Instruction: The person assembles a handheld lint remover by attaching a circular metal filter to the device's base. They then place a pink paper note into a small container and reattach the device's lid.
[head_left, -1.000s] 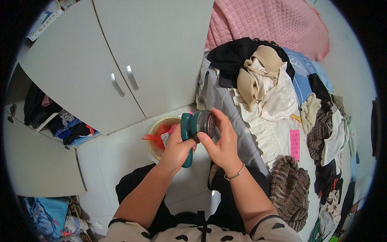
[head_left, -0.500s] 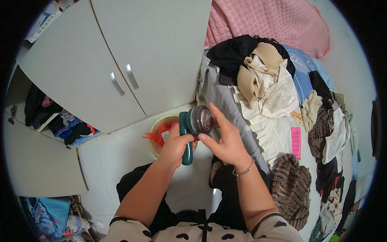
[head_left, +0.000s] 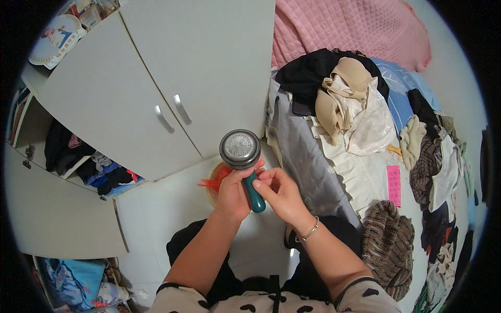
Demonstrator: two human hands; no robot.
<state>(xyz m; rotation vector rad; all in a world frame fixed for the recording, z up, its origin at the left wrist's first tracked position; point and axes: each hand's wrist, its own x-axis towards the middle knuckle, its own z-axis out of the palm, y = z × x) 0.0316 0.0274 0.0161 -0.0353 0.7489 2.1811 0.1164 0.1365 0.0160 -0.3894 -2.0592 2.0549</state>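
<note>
A fabric shaver [head_left: 254, 195] with a dark green handle is held in front of me, its round perforated metal head [head_left: 240, 146] facing up toward me. My left hand [head_left: 234, 195] is closed around the upper handle, just below the head. From the other side my right hand [head_left: 282, 195] grips the handle too, its thumb laid on the green surface and its fingers curled. Part of the handle is hidden by my fingers. Below the hands on the floor, partly covered by them, is a round pale bin [head_left: 213, 168] with a red plastic bag [head_left: 211, 183] in it.
A white cabinet [head_left: 130, 88] with two silver handles stands ahead; open shelves with clothes are at its left. To the right, a bed holds heaped clothes [head_left: 360, 104], a brown knitted garment [head_left: 389, 245], a pink label strip [head_left: 393, 185] and a pink quilt [head_left: 349, 28].
The shaver has turned so its perforated head faces up toward me instead of right. My right hand has moved from the head down to the handle. The view has shifted slightly.
</note>
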